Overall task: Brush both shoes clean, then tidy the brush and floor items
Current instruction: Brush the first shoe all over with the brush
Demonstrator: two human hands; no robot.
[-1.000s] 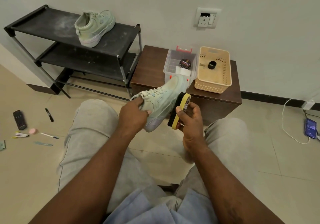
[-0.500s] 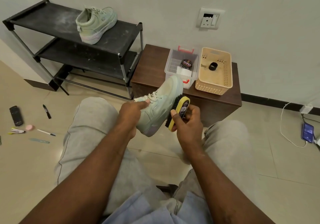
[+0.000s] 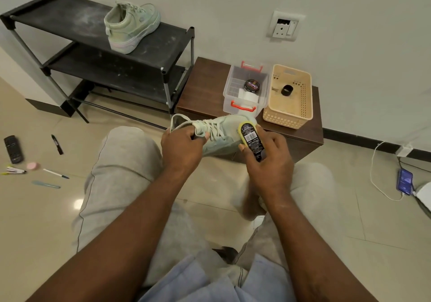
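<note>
Mint-green canvas is meeting bristles in the head view, so the job is sitting, by my reading, in the brushing stage: 1 shoe (image 3: 221, 136) is being worked over the lap, just in front of the cabinet (image 3: 203, 87), while the other shoe (image 3: 131, 28) is resting on the rack (image 3: 70, 21), on its top shelf, well apart. Whether that 1 is already clean I cannot tell. The tidying is not yet begun: a remote (image 3: 13, 149), marker (image 3: 57, 144), pen (image 3: 56, 173), pink disc (image 3: 32, 166), pale blue stick (image 3: 46, 184) and a bundle of pens (image 3: 14, 170) are lying scattered on the floor (image 3: 35, 208) at the left, and the brush (image 3: 250, 138) is in use. On the cabinet a clear box (image 3: 233, 101) holding a polish tin (image 3: 251, 85) and a basket (image 3: 288, 119) holding a black ring (image 3: 287, 90) are standing side by side; these are probably waiting for the brush and the floor items. The left hand (image 3: 182, 147) is gripping the shoe at its collar and laces, fingers curled tight round the opening. The right hand (image 3: 268, 159) is wrapping thumb and fingers round the brush, label side facing up, yellow edge showing, bristles turned onto the shoe's toe and hidden from sight. Both hands are closed firmly on their loads, neither 1 free.
</note>
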